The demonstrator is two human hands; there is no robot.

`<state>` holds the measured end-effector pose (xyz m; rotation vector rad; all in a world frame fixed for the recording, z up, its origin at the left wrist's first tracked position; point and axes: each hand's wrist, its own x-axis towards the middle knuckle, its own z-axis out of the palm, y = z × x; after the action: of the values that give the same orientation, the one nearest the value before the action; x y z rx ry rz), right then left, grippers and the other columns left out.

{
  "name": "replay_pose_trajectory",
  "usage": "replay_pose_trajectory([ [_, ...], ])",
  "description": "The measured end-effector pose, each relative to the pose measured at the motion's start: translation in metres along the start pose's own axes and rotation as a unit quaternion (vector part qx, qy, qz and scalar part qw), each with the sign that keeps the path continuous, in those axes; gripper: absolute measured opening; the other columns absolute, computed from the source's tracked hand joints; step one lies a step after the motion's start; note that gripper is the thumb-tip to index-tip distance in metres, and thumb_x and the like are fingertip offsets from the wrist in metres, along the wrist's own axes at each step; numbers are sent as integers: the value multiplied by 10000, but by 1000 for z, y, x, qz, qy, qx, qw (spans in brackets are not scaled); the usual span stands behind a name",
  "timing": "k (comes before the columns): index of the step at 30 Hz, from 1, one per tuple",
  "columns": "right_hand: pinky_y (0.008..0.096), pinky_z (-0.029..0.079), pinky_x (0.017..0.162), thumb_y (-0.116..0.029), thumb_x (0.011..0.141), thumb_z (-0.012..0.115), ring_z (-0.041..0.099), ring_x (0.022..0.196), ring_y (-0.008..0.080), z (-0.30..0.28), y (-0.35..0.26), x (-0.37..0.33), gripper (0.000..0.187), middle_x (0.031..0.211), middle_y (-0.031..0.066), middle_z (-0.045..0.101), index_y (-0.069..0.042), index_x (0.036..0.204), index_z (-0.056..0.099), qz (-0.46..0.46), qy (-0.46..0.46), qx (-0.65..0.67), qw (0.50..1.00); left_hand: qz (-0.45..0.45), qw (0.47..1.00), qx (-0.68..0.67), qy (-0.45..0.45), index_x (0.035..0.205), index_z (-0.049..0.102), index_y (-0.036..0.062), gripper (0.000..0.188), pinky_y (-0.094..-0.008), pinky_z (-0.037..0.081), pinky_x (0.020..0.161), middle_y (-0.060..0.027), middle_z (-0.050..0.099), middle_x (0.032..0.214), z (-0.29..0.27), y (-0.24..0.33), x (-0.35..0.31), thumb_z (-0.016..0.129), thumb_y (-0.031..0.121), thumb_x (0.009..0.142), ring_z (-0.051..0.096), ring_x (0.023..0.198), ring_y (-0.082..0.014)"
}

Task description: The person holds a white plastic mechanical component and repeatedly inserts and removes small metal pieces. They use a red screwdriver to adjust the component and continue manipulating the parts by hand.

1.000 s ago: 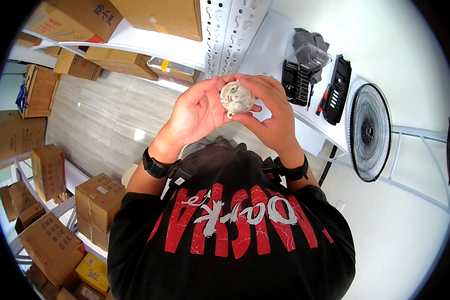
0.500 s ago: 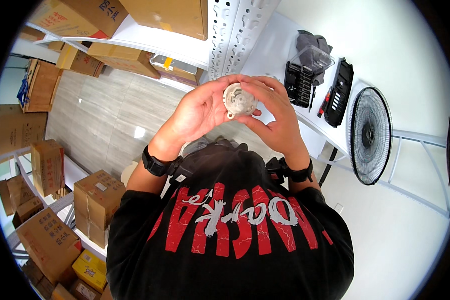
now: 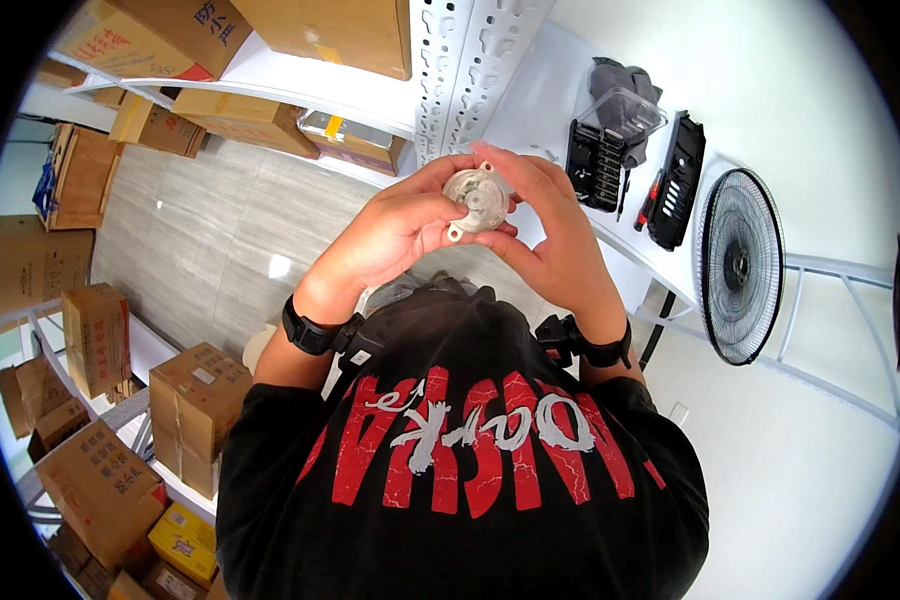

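Observation:
Between my two hands I hold a small round off-white plastic housing (image 3: 484, 203) with a screw tab on either side. Its open face, with raised inner rings, is turned up; what lies inside is too small to make out. My left hand (image 3: 395, 232) grips it from the left, thumb lying over the near part of its face and fingers behind it. From the right, my right hand (image 3: 548, 215) closes round the rim, with the forefinger by the far tab and the thumb at the near right edge. Some fingertips are hidden behind the housing.
On the white table at right lie a black bit set (image 3: 597, 165) with a clear lid, a grey cloth (image 3: 635, 85), a red screwdriver (image 3: 649, 200) and a black slotted plastic panel (image 3: 676, 180). A round fan grille (image 3: 738, 265) stands beyond. Metal shelving with cardboard boxes (image 3: 198, 395) is at left.
My left thumb has moved in over the housing's face. The far tab now shows as the housing is turned slightly, and my right fingers have shifted along the rim.

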<state>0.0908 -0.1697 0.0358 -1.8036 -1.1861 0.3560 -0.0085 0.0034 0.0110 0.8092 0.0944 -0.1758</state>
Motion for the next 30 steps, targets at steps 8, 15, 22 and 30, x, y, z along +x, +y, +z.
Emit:
replay_pose_trajectory([
  [8, 353, 456, 925, -260, 686, 815, 586, 1026, 278, 2, 15, -3, 575, 1325, 96, 583, -78, 1192, 610, -56, 58, -70, 994, 20, 1000, 13, -11, 1439, 246, -38, 566, -434, 408, 1044, -290, 517, 1278, 5, 1, -1, 365, 41, 891, 553, 1179, -405],
  [15, 353, 486, 887, -251, 644, 844, 603, 1041, 282, 3, 15, -2, 588, 1296, 64, 606, -79, 1163, 626, -88, 98, -69, 989, 61, 998, 12, -12, 1440, 288, -17, 483, -371, 446, 1001, -210, 528, 1284, 10, -1, 0, 383, 67, 974, 587, 1156, -303],
  [22, 368, 484, 896, -239, 654, 837, 587, 1079, 299, 1, 15, -1, 574, 1314, 64, 588, -77, 1162, 626, -103, 85, -107, 985, 59, 998, 17, -9, 1435, 296, -22, 472, -368, 460, 985, -202, 523, 1287, 11, 1, -1, 373, 45, 974, 583, 1159, -300],
  [30, 378, 485, 891, -229, 672, 810, 589, 1061, 315, 1, 11, -1, 568, 1293, 88, 585, -15, 1160, 613, -129, 82, -153, 976, 48, 989, 131, 57, 1393, 376, -22, 400, -312, 470, 949, -148, 591, 1198, 19, 6, 0, 374, 141, 1028, 603, 1112, -224],
])
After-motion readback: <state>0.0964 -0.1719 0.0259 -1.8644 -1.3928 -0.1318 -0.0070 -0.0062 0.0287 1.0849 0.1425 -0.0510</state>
